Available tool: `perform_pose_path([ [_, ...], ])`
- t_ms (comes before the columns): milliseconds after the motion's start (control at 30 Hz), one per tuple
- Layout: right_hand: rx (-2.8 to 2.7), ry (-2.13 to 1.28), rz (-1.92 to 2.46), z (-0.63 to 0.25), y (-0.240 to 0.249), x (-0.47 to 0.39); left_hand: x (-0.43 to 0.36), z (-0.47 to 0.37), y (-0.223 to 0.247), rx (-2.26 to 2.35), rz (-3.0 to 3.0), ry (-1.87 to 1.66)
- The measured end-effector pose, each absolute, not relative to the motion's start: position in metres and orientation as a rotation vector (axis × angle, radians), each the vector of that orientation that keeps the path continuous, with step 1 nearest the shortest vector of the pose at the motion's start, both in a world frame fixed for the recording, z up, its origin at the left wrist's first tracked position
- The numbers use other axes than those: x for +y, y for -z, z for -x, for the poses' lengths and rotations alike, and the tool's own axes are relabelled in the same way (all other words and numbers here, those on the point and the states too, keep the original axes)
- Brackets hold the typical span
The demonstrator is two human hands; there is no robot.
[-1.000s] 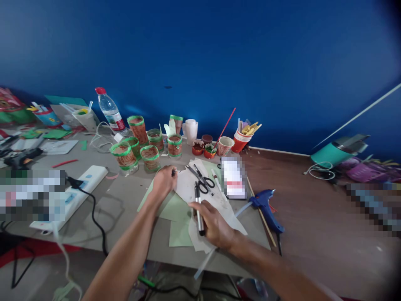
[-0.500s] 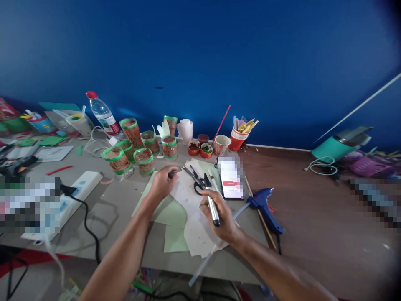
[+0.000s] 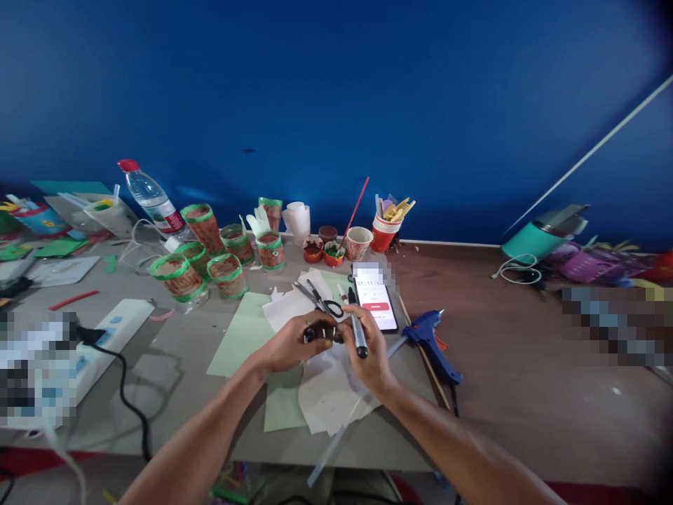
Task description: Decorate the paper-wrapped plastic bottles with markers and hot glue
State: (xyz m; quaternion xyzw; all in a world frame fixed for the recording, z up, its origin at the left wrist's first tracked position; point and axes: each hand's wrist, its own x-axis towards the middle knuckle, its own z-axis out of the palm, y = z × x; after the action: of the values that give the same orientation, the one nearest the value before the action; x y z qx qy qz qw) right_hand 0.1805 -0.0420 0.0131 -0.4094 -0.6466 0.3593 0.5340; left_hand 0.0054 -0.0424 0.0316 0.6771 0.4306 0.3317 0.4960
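Observation:
My right hand (image 3: 371, 354) is wrapped round a silver marker (image 3: 357, 333) whose black end points down toward me. Close beside it on the left, my left hand (image 3: 294, 344) is closed on a small black cap (image 3: 309, 334), partly hidden by the fingers. The fingertips of both hands nearly meet, and what lies between them is hard to make out. Just beyond the hands lie black-handled scissors (image 3: 332, 308) on white paper sheets (image 3: 329, 396). Green paper (image 3: 239, 333) sticks out to the left of them.
A phone (image 3: 376, 298) and a blue glue gun (image 3: 434, 344) lie at the right. Painted cups with green rims (image 3: 179, 277), a bottle (image 3: 155, 200), paint pots (image 3: 334, 254) and a red cup of tools (image 3: 386, 231) stand along the blue wall. A power strip (image 3: 129, 322) lies left.
My left hand has moved right and toward me, up to my right hand. The right hand still holds the marker. The view has shifted slightly to the right.

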Motion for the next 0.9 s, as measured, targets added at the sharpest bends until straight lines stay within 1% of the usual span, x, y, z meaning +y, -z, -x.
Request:
perform_pose_path([
  [133,-1.571,-0.801,1.023,-0.179,-0.009,-0.042,-0.043,-0.009,-0.029,1.135,-1.749,-0.852],
  [267,-1.586,-0.856,1.033,-0.177,-0.005,-0.041,-0.043,-0.012,-0.027,1.225,-1.814,-0.868],
  [500,-1.615,-0.94,0.983,-0.179,-0.006,-0.044,-0.04,-0.013,-0.031,1.178,-1.782,-1.03],
  [667,-1.74,-0.999,0.822,-0.184,-0.007,-0.05,-0.026,0.016,-0.031,1.529,-1.543,-1.275],
  [767,-1.878,-1.107,0.656,-0.187,-0.013,-0.054,-0.015,0.038,-0.027,1.65,-1.324,-1.48],
  [900,-1.93,-1.217,0.61,-0.188,-0.019,-0.056,-0.005,0.05,-0.019,1.664,-1.259,-1.502],
])
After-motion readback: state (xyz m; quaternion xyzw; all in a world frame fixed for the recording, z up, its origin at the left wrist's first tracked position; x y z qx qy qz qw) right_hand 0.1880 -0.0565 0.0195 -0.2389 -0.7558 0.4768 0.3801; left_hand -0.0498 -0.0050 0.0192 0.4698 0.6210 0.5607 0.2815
